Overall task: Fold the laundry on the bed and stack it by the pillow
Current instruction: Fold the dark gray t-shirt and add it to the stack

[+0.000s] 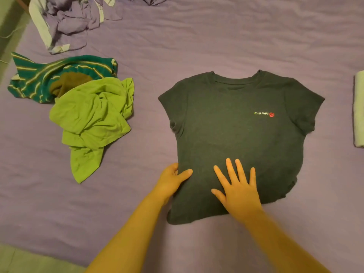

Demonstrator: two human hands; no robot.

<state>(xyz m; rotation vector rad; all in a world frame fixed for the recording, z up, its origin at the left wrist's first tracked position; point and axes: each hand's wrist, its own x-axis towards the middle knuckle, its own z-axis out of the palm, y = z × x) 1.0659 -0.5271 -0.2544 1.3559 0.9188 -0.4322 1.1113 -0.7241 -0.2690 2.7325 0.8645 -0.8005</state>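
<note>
Dark t-shirt (232, 138) is lying flat, face up, on the purple bed (197, 46), neckline pointing away. Right hand (240, 192) is pressing flat on its lower part, fingers straight and spread, holding nothing. Left hand (173, 180) is gripping the shirt's left side edge, thumb on top. Left of the shirt: crumpled lime green garment (92, 123), then green striped garment (59, 75). Farther, upper left of it: lavender clothes heap (69, 20). Right of the shirt: folded pale item (358, 109).

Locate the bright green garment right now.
Head view, left of centre: the bright green garment lies crumpled on the bedsheet, overlapping the striped teal garment, apart from the dark T-shirt.
</note>
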